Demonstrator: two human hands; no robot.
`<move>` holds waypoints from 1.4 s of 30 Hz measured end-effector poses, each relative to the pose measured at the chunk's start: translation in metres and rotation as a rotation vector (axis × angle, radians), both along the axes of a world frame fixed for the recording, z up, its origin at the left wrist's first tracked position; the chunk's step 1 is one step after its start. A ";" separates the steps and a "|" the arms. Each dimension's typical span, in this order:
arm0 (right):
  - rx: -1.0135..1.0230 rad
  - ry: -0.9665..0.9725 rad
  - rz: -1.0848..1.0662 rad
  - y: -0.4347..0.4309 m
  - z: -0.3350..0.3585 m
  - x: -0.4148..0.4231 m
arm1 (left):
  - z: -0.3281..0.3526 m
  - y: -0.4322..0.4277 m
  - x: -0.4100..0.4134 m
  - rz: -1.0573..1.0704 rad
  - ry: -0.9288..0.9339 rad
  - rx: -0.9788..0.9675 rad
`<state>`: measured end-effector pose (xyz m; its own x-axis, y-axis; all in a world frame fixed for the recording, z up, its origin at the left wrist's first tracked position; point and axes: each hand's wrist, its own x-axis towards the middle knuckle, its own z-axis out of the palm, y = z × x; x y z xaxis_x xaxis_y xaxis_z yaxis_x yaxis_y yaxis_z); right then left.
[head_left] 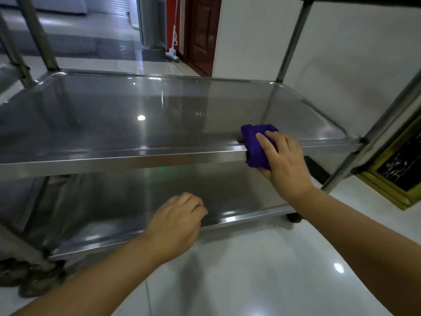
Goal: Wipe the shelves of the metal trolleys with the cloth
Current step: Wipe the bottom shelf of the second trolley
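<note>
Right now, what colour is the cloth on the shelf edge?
Purple; the cloth shows plainly in the head view, under the right hand.

The cloth (257, 144) lies over the front edge of the middle shelf (136, 115) of the trolley (293, 39), near its right corner, under the right hand (284, 160). The left hand (175, 222) hangs at the lower shelf's (102, 208) front edge. A mop (172, 42) stands behind.
</note>
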<state>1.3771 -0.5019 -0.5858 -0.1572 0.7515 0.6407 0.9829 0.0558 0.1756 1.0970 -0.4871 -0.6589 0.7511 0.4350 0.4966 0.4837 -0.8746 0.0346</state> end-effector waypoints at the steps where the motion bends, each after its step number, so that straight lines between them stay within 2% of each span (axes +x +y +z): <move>1: 0.014 0.022 -0.010 -0.003 -0.003 0.025 | -0.002 -0.001 0.018 -0.017 0.026 0.005; 5: 0.137 0.131 -0.039 -0.014 -0.020 0.109 | -0.017 -0.003 0.085 -0.065 0.161 0.024; 8: 0.256 0.199 0.043 -0.024 -0.038 0.141 | -0.027 -0.002 0.134 -0.088 0.259 0.050; 12: 0.323 0.270 0.161 -0.044 -0.083 0.161 | -0.044 0.001 0.192 -0.071 0.251 -0.009; 15: 0.200 0.351 0.126 -0.049 -0.139 0.175 | -0.065 0.006 0.221 -0.014 0.270 -0.047; 21: -0.167 0.781 -0.124 -0.037 -0.218 0.193 | -0.112 0.013 0.237 0.146 0.336 -0.145; 27: -0.346 0.661 -0.115 -0.024 -0.241 0.189 | -0.135 0.029 0.247 0.250 0.289 -0.233; 31: -0.368 0.665 -0.115 -0.039 -0.238 0.198 | -0.149 0.046 0.257 0.317 0.215 -0.263; 33: -0.394 0.617 -0.147 -0.042 -0.234 0.202 | -0.153 0.055 0.260 0.354 0.242 -0.256; 36: -0.698 0.486 -0.194 -0.034 -0.222 0.198 | -0.158 0.066 0.261 0.378 0.328 -0.244; 38: -0.801 0.467 -0.262 -0.023 -0.216 0.195 | -0.162 0.069 0.262 0.389 0.349 -0.252; 42: -0.760 0.419 -0.340 0.009 -0.213 0.201 | -0.167 0.072 0.264 0.406 0.308 -0.287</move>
<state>1.5777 -0.4928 -0.7985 0.2809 0.9557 -0.0876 0.9424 -0.2920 -0.1633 1.3606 -0.4147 -0.8264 0.5873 0.8030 0.1009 0.8034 -0.5935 0.0474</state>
